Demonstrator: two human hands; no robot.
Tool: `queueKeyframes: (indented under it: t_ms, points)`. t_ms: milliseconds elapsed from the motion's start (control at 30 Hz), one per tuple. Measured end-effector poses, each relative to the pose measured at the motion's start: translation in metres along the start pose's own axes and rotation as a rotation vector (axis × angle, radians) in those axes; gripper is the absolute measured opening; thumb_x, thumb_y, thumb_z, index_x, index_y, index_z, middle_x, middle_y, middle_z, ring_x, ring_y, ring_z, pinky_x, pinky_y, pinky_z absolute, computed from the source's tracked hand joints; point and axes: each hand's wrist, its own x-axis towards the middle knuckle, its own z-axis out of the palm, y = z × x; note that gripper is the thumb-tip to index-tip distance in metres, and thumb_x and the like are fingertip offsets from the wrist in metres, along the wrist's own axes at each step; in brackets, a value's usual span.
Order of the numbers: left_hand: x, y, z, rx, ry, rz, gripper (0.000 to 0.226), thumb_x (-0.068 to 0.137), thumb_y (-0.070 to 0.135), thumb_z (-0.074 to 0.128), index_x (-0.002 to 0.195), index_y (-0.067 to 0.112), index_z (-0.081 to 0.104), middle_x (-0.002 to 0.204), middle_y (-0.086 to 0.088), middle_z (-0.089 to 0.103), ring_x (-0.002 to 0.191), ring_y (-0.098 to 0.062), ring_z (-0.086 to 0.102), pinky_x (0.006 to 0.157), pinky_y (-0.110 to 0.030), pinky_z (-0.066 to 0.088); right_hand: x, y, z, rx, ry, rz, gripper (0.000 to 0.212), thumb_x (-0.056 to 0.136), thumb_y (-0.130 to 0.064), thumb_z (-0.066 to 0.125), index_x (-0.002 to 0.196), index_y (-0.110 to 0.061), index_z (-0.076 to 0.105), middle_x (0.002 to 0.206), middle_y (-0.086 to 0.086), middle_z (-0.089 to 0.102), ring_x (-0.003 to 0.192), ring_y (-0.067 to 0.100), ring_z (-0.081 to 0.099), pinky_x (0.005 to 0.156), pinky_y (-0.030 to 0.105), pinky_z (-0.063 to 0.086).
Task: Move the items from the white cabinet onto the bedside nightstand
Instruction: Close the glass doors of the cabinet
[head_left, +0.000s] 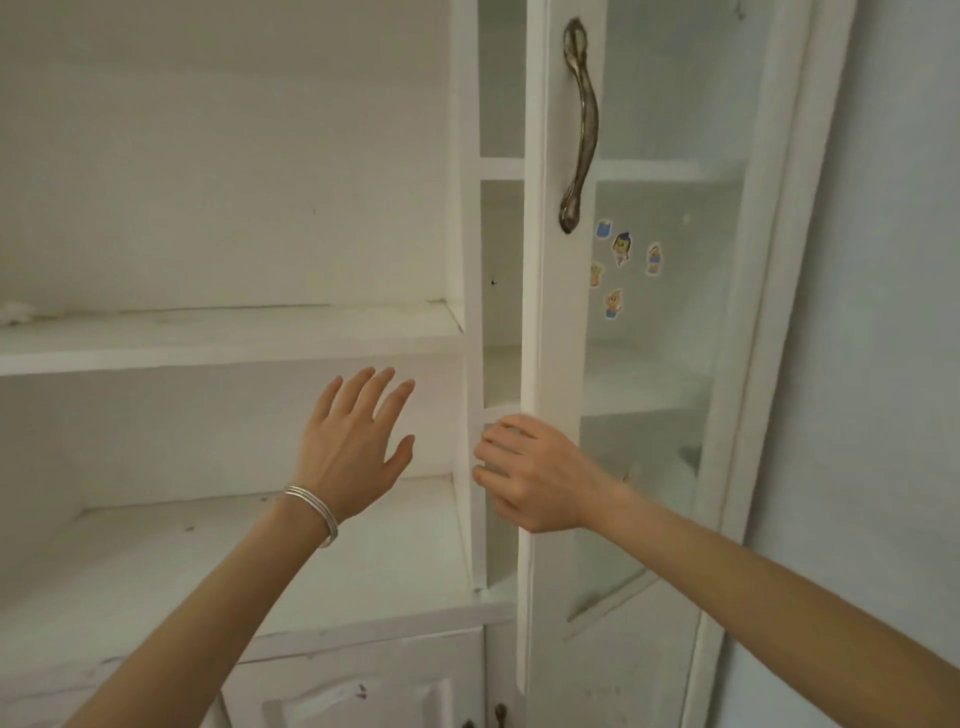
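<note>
A white cabinet (228, 340) with open shelves fills the left and middle of the view. Its glass door (553, 332) stands partly open on the right, with a bronze handle (581, 124) near its top. My right hand (535, 475) grips the left edge of that door, fingers curled around it. My left hand (353, 444), with silver bangles at the wrist, is raised with fingers spread in front of the lower open shelf (156, 556) and holds nothing. No items show on the visible shelves.
Several small cartoon stickers (621, 270) sit on the door's glass. Narrow shelves (501, 169) show behind the door. Lower cabinet doors (358, 686) run along the bottom. A pale wall (883, 364) lies to the right. A small white scrap (15, 312) rests at the upper shelf's left end.
</note>
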Motion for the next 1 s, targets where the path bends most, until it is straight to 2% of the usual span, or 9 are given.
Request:
queueKeyframes:
  t_ms: [100, 500, 667, 1000]
  points:
    - [0.016, -0.020, 0.009, -0.009, 0.036, 0.015, 0.059, 0.085, 0.043, 0.034, 0.130, 0.010, 0.052, 0.134, -0.016, 0.051, 0.124, -0.037, 0.046, 0.103, -0.053, 0.036, 0.018, 0.009, 0.025, -0.046, -0.039, -0.003, 0.019, 0.082, -0.018, 0.046, 0.077, -0.009, 0.061, 0.080, 0.007, 0.060, 0.080, 0.028, 0.055, 0.081, 0.036, 0.041]
    - [0.072, -0.048, 0.058, -0.040, 0.092, 0.097, 0.065, 0.083, 0.043, 0.034, 0.139, 0.010, 0.041, 0.138, -0.015, 0.046, 0.130, -0.034, 0.038, 0.111, -0.052, 0.022, 0.041, 0.018, 0.070, -0.114, 0.047, 0.069, 0.016, 0.080, -0.017, 0.046, 0.074, -0.012, 0.060, 0.073, 0.002, 0.058, 0.071, 0.023, 0.053, 0.074, 0.032, 0.038]
    - [0.074, -0.056, 0.075, -0.041, 0.203, 0.134, 0.064, 0.084, 0.040, 0.039, 0.141, 0.010, 0.040, 0.139, -0.015, 0.045, 0.129, -0.034, 0.039, 0.112, -0.050, 0.019, 0.053, 0.027, 0.090, -0.098, 0.006, 0.100, 0.019, 0.082, -0.017, 0.044, 0.074, -0.011, 0.060, 0.074, 0.004, 0.059, 0.070, 0.025, 0.053, 0.070, 0.034, 0.042]
    - [0.077, -0.052, 0.087, -0.035, 0.345, 0.110, 0.062, 0.081, 0.032, 0.050, 0.138, 0.009, 0.043, 0.135, -0.017, 0.048, 0.125, -0.035, 0.041, 0.112, -0.052, 0.018, 0.059, 0.036, 0.107, -0.104, 0.033, 0.067, 0.020, 0.082, -0.018, 0.047, 0.076, -0.010, 0.065, 0.076, 0.005, 0.064, 0.071, 0.025, 0.057, 0.073, 0.034, 0.042]
